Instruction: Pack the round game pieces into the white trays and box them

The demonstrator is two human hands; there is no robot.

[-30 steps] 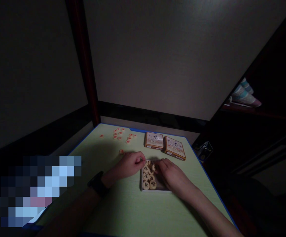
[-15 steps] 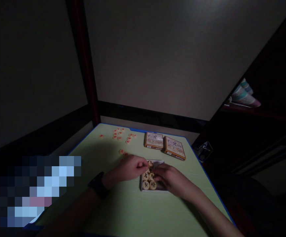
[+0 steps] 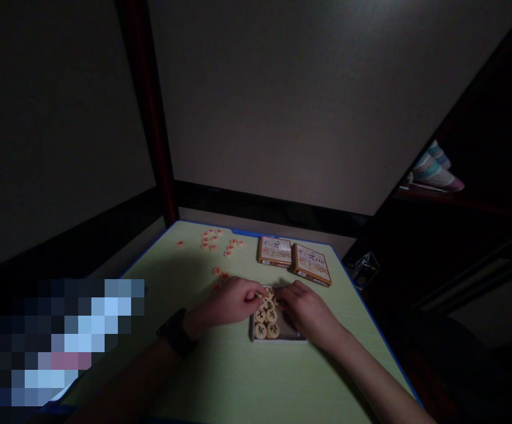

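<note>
A shallow open box point(image 3: 285, 340) holds round wooden Chinese chess pieces point(image 3: 272, 331) with black characters, laid in two columns along its left side. My left hand point(image 3: 240, 301), with a dark watch point(image 3: 177, 333) on its wrist, reaches over the box's upper left corner. Its thumb and forefinger are pinched together at a piece there. My right hand point(image 3: 311, 312) comes in over the box's right side. Its fingers are curled together beside the upper pieces, and what they hold is hidden. A few red-marked pieces point(image 3: 216, 271) lie just beyond my left hand.
More red-marked pieces point(image 3: 214, 238) are scattered at the table's far left. Two printed game box lids point(image 3: 275, 249) lie at the back right of the green table point(image 3: 247, 383). A wall stands behind, and a blurred-out bright patch covers the lower left.
My right hand has moved slightly up and closer to the left hand, uncovering the box's lower right part. The left hand stays almost where it was.
</note>
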